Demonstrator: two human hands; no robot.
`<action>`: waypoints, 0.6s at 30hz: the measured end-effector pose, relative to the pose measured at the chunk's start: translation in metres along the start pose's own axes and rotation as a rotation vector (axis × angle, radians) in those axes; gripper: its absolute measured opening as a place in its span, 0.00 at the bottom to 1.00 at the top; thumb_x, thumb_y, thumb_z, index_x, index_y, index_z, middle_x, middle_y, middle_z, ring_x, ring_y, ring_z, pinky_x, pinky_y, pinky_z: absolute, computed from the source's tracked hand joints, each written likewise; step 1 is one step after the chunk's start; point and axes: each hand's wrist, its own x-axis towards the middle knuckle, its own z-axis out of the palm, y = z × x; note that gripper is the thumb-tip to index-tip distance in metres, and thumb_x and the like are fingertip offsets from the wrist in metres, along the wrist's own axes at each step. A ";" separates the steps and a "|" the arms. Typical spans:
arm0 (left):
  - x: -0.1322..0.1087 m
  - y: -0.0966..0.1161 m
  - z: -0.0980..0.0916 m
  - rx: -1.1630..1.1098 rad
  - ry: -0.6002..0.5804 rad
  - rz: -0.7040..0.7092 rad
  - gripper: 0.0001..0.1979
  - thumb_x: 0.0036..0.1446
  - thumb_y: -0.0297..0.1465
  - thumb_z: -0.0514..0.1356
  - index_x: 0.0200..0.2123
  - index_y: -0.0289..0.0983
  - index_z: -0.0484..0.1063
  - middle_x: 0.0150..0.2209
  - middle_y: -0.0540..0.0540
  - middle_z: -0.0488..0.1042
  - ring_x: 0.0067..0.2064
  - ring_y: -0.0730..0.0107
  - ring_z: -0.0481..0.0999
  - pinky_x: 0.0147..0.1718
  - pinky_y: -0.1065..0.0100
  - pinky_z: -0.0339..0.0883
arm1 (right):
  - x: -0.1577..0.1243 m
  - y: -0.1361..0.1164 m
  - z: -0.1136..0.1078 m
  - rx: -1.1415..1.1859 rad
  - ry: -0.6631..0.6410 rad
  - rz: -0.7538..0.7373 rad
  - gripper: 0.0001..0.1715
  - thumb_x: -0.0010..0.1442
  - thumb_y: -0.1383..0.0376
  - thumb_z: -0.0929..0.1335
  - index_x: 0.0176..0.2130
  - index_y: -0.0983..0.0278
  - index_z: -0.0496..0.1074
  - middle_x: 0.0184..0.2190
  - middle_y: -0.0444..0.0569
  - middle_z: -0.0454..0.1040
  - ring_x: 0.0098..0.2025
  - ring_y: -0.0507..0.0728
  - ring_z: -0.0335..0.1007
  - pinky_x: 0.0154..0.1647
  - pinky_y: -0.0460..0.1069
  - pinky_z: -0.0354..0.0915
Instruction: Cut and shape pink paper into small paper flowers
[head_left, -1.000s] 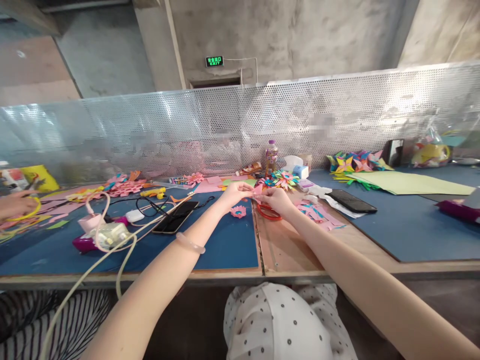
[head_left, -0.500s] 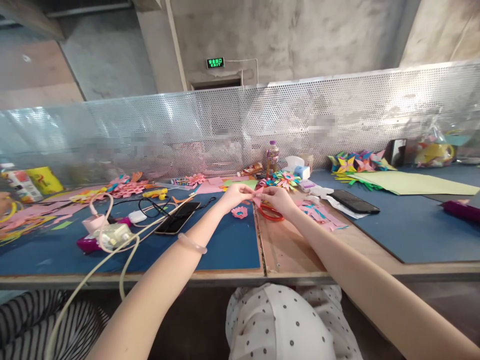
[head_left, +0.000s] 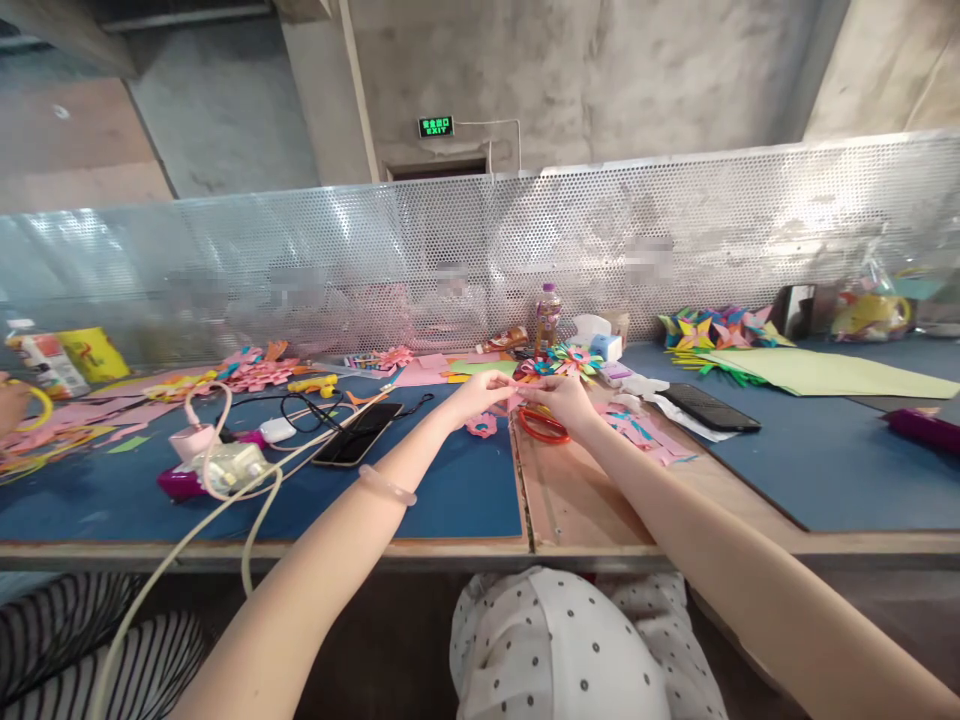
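Observation:
A small piece of pink paper is pinched between my two hands above the seam of the table. My left hand grips its left side with closed fingers, and my right hand holds the right side; the fingers partly hide the paper. Just below my right hand lie scissors with red-orange handles, their blades out of sight. A pink paper flower rests on the blue mat under my left hand. Pink and blue paper pieces lie to the right of my right hand.
A black phone and a power strip with cables lie on the left, another phone on the right. Behind my hands stand a drink bottle and colourful paper flowers. A neighbour's hand holds yellow-handled scissors at far left.
The pink paper between my fingers now lies flatter and shows less. My hands stay nearly in place, and the view has shifted slightly.

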 end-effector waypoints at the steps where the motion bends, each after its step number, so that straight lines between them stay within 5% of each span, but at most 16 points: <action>1: -0.001 0.000 0.000 -0.020 -0.025 -0.035 0.14 0.50 0.36 0.60 0.38 0.34 0.70 0.35 0.44 0.73 0.33 0.68 0.74 0.31 0.66 0.68 | 0.000 0.000 0.000 0.032 -0.002 0.009 0.24 0.36 0.51 0.74 0.27 0.68 0.74 0.27 0.51 0.75 0.29 0.56 0.69 0.31 0.48 0.64; 4: -0.001 -0.001 0.000 -0.016 -0.057 -0.048 0.13 0.51 0.38 0.59 0.35 0.34 0.70 0.30 0.46 0.73 0.29 0.69 0.74 0.28 0.67 0.67 | -0.001 0.001 0.001 0.028 0.000 -0.004 0.24 0.38 0.51 0.73 0.27 0.69 0.75 0.26 0.51 0.75 0.28 0.55 0.69 0.30 0.48 0.63; 13: 0.005 -0.001 -0.004 0.085 0.185 0.071 0.10 0.49 0.35 0.60 0.32 0.34 0.72 0.27 0.47 0.73 0.26 0.73 0.71 0.19 0.74 0.57 | -0.001 0.004 0.002 -0.398 -0.028 -0.146 0.26 0.50 0.47 0.64 0.19 0.67 0.69 0.15 0.43 0.65 0.21 0.51 0.59 0.25 0.46 0.53; 18: 0.004 -0.001 -0.002 -0.086 0.118 0.037 0.14 0.50 0.37 0.60 0.37 0.34 0.71 0.35 0.42 0.75 0.34 0.68 0.75 0.26 0.72 0.63 | -0.001 0.002 -0.001 -0.339 0.043 -0.192 0.24 0.53 0.50 0.64 0.21 0.67 0.72 0.21 0.47 0.72 0.26 0.53 0.64 0.29 0.46 0.57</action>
